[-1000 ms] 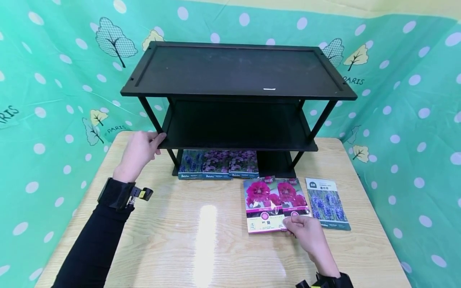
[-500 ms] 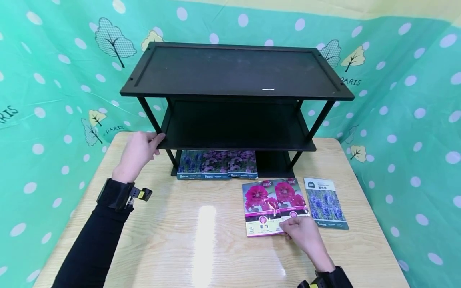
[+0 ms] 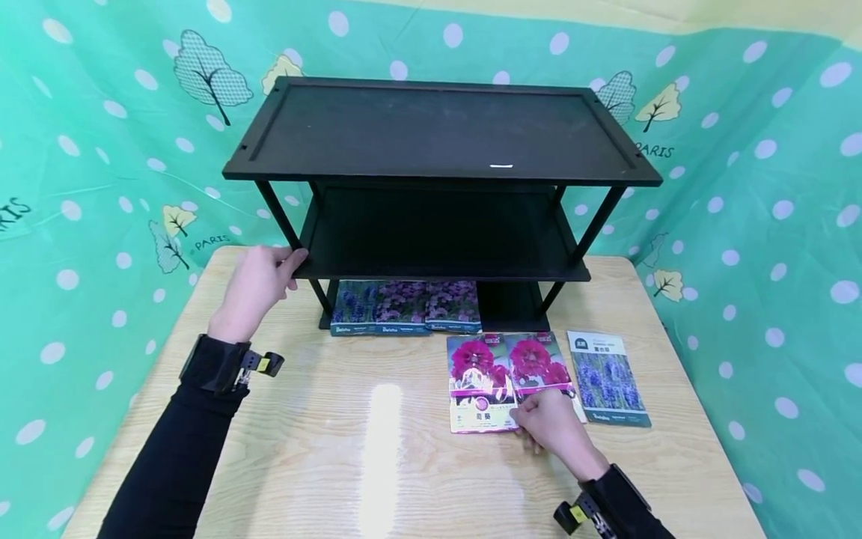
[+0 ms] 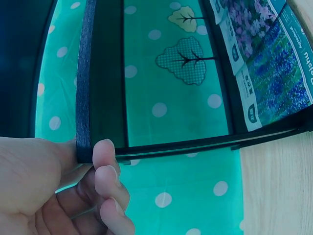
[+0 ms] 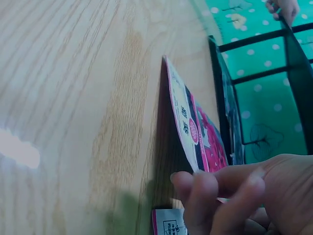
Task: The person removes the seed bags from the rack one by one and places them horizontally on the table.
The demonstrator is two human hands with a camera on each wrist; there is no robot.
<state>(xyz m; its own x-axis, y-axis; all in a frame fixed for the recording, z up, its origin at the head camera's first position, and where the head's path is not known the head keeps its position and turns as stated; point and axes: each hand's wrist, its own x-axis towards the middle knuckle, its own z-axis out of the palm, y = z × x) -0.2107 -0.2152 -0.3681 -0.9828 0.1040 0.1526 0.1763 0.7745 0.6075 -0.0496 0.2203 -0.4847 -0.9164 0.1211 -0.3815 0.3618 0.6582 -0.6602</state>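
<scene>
My left hand (image 3: 259,284) grips the left front corner of the middle board of a black three-tier shelf (image 3: 438,135); the left wrist view shows its fingers curled at the board's edge. With my right hand (image 3: 555,430) I pinch the lower right corner of a seed packet (image 3: 474,382) printed with pink flowers. In the right wrist view this packet (image 5: 183,112) tilts up from the table. Beside it lies a second pink-flower seed packet (image 3: 532,359), partly covered by my right hand. On the bottom tier, several purple and blue flower packets (image 3: 404,307) stand in a row.
A blue-flower seed packet (image 3: 609,382) lies on the wooden table (image 3: 303,449) at the right. Green dotted cloth (image 3: 101,187) hangs behind and at both sides. The shelf's upper boards overhang the bottom tier.
My right hand and the pinched packet have shifted a little left, separating it from the packet beside it. My left hand keeps its hold on the shelf.
</scene>
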